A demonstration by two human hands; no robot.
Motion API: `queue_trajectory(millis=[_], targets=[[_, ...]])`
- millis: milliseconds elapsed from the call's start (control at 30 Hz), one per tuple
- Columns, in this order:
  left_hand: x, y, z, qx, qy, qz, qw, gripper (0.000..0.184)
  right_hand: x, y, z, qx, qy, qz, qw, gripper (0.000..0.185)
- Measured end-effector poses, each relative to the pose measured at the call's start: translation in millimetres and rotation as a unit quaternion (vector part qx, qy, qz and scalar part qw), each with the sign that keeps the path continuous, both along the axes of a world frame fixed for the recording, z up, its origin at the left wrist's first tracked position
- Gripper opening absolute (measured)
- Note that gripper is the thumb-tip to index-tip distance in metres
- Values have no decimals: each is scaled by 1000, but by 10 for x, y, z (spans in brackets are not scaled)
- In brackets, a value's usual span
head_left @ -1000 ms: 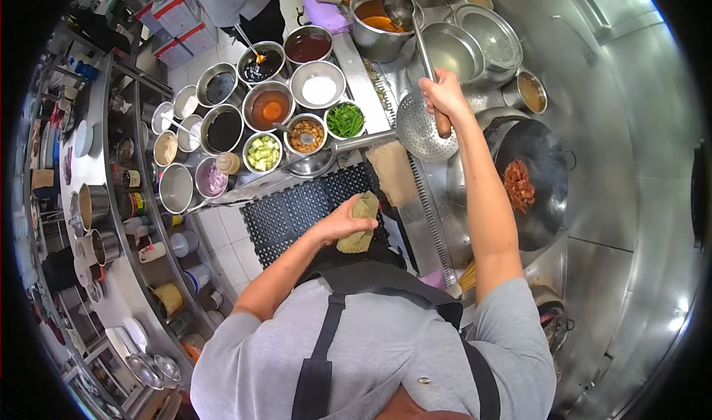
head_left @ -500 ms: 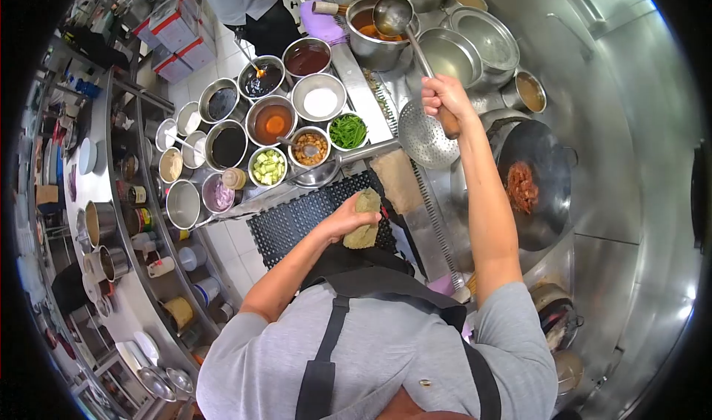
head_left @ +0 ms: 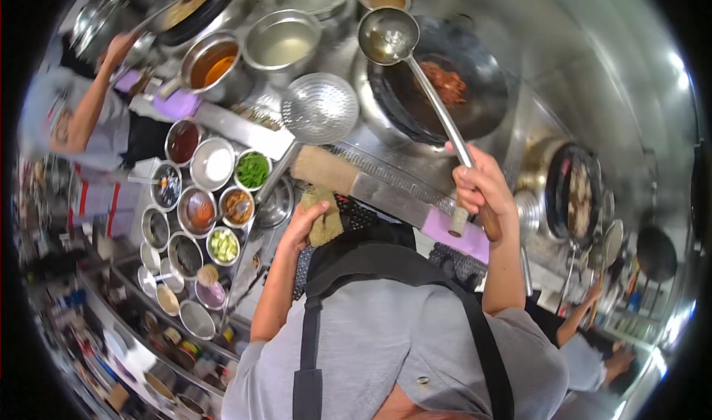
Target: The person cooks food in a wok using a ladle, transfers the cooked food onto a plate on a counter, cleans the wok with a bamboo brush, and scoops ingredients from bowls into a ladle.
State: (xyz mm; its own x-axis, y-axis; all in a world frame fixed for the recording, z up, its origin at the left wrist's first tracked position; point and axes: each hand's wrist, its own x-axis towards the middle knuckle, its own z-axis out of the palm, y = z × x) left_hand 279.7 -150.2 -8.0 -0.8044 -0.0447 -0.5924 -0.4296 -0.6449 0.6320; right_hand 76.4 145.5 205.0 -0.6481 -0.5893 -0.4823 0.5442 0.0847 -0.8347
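My right hand (head_left: 480, 186) is closed around the wooden handle of a long metal ladle (head_left: 445, 116). The ladle's bowl hangs over the upper left rim of a dark wok (head_left: 482, 112), and a little liquid seems to be in it. Reddish-brown pieces of food (head_left: 445, 84) lie inside the wok. My left hand (head_left: 300, 225) grips a folded greenish cloth (head_left: 324, 220) in front of my apron. A round perforated strainer (head_left: 320, 108) rests between the wok and the bowls, its long handle pointing down and left.
A pot of orange liquid (head_left: 213, 67) and a pot of pale liquid (head_left: 283, 41) stand beyond the strainer. Several seasoning bowls, one with chopped greens (head_left: 253, 169), are at left. A second wok (head_left: 572, 190) sits at right. Other people work at upper left (head_left: 93, 112) and lower right (head_left: 582, 357).
My view has turned toward the right. The ladle has moved from above the orange-liquid pot to the wok's rim. My left hand still holds the cloth.
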Motion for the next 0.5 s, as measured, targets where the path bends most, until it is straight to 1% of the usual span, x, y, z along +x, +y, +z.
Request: queue_trajectory(millis=[100, 133, 233, 267, 300, 367, 400, 500], targets=[[-261, 70, 34, -20, 15, -40, 999, 47, -172, 353, -233, 21, 27, -77, 996, 36], [-339, 99, 42, -28, 23, -46, 998, 47, -210, 473, -362, 10, 23, -112, 993, 23], [-574, 221, 77, 31, 18, -40, 999, 48, -296, 704, -906, 102, 129, -175, 971, 12], [-673, 267, -117, 103, 5, -44, 994, 50, -380, 705, -1075, 108, 132, -215, 961, 10], [-810, 315, -117, 148, -3, -48, 988, 50, -486, 675, -1218, 114, 134, -257, 950, 8], [-1169, 467, -73, 238, -18, -54, 970, 52, -733, 599, -1421, 107, 115, -256, 954, 10], [-1367, 535, -45, 232, -13, -72, 970, 51, -800, 580, -1475, 102, 106, -255, 956, 11], [-1913, 760, 18, 225, -10, -121, 967, 51, -697, 642, -1526, 146, 161, -125, 968, 43]])
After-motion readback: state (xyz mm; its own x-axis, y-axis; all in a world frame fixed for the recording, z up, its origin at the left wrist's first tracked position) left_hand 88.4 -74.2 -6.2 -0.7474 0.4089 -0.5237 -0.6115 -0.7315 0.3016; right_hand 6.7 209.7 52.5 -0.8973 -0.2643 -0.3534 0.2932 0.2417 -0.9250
